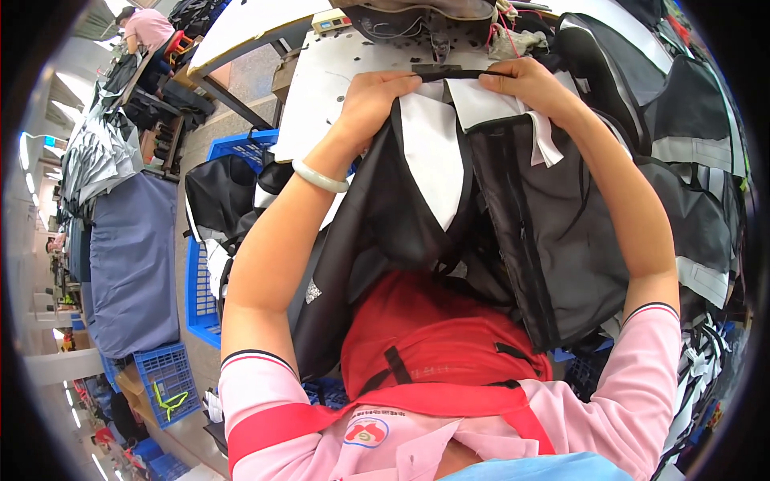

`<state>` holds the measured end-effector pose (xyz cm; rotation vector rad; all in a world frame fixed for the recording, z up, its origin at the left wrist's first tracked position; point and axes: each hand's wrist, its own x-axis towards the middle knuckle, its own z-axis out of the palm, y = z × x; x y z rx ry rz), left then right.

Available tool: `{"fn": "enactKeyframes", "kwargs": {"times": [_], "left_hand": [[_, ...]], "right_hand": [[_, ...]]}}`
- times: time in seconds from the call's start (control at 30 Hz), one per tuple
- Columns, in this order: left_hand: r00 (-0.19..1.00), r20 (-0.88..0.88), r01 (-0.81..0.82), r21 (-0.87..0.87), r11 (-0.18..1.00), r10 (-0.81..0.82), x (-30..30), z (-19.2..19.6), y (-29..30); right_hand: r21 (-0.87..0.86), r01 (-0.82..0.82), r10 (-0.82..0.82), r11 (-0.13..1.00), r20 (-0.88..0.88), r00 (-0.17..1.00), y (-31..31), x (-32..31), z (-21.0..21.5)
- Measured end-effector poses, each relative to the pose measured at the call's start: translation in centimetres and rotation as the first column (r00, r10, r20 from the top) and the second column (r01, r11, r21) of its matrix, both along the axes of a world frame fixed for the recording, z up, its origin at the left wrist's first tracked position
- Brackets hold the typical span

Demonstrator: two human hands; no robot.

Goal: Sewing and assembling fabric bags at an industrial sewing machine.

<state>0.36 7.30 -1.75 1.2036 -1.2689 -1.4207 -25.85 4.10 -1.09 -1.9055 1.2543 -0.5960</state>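
A black fabric piece (353,208) with white panels (433,148) hangs from both my hands over the table's front edge and my lap. My left hand (373,104) pinches its top edge, thumb on top. Further right, my right hand (525,84) grips the same edge, which stretches between the hands as a black strip (449,74). Below my right hand hang a dark mesh panel (573,232) and a long black band (513,216) resembling a zipper. Just beyond the strip are the sewing machine's needle area (439,50) and a metal plate (435,68).
The white tabletop (313,100) carries dark scraps. The sewing machine head (417,14) overhangs it. Black and white fabric pieces (690,104) are heaped on the right. Blue crates (195,280) stand left, near a grey-blue cloth-covered stack (132,264). Another person (148,32) works far left.
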Motion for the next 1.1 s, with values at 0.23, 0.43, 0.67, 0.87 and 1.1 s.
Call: {"fn": "enactKeyframes", "kwargs": {"times": [0.23, 0.43, 0.67, 0.87, 1.1], "left_hand": [[1.000, 0.028, 0.003, -0.053, 0.999, -0.002, 0.1, -0.5, -1.5], [0.999, 0.024, 0.027, -0.135, 0.990, -0.024, 0.1, -0.8, -3.3], [0.997, 0.055, -0.046, -0.229, 0.972, 0.060, 1.6, -0.9, -2.7], [0.913, 0.338, 0.262, -0.058, 0.963, -0.228, 5.4, 2.0, 4.9], [0.794, 0.230, 0.565, 0.065, 0.822, -0.563, 3.7, 3.6, 16.9]], "right_hand": [[0.016, 0.021, -0.021, 1.000, 0.023, 1.000, -1.6, -0.1, -1.0], [0.113, -0.006, -0.013, 0.994, 0.159, 0.987, -2.8, -0.1, -1.2], [0.041, 0.089, -0.096, 0.995, 0.228, 0.969, -1.9, -0.5, -0.8], [-0.285, 0.073, -0.019, 0.956, 0.189, 0.982, 5.3, -1.3, 1.0], [-0.468, 0.229, -0.123, 0.854, 0.247, 0.961, 13.3, -2.0, 2.7]]}}
